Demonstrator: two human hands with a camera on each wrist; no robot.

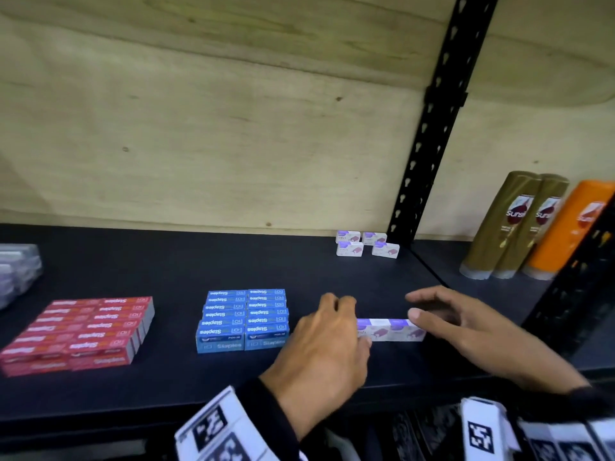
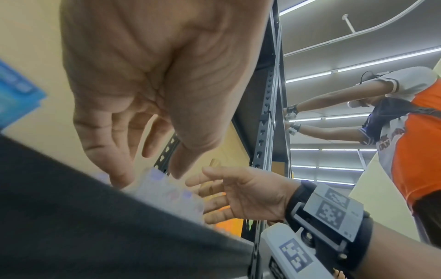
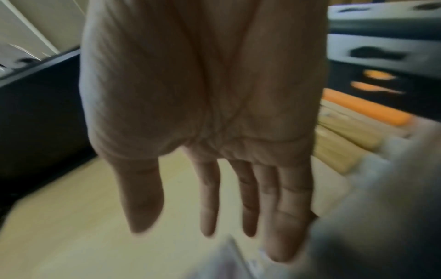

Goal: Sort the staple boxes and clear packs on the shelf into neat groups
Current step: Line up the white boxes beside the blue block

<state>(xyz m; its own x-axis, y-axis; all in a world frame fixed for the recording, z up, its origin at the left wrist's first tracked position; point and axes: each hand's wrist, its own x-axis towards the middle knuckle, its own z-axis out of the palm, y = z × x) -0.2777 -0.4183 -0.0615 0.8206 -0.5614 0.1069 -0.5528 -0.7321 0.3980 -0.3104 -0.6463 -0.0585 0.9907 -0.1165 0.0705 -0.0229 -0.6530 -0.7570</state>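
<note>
The left hand is covering the left end of the row of purple-and-white boxes, so their count is staying unclear. The clear packs are being cut off by the head view's left edge. The right wrist view is blurring heavily, leaving a pale box at its bottom edge unreadable. Print on the four small boxes at the back is too small to read.

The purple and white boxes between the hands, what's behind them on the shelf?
Behind the purple and white boxes, four small matching boxes sit by the wooden back wall. The left hand covers the row's left end, so anything there is hidden.
</note>
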